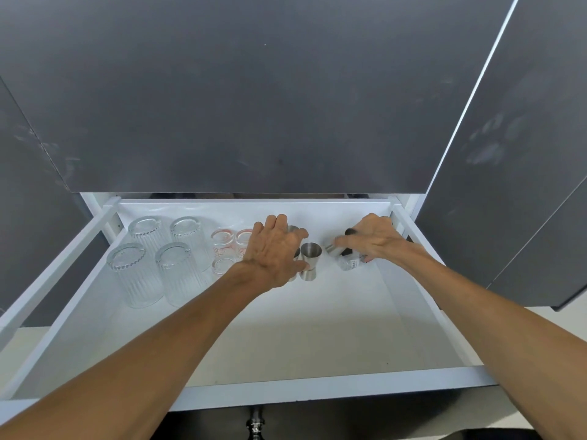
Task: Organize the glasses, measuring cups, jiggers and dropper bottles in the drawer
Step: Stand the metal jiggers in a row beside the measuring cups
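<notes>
Over the pulled-out white drawer (333,381), our left hand (273,252) spreads loosely over steel double-cone jiggers (308,261) just right of it, holding nothing we can see, while our right hand (373,238) pinches a fallen black-capped dropper bottle (349,262), which we judge must next be stood upright.

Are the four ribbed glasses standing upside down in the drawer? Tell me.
Yes, the four ribbed glasses stand mouth down in two rows at the left side of the drawer, their thick bases facing up.

Ribbed clear glasses (139,274), brushed-metal jigger (308,261), smooth white drawer (317,328).
</notes>
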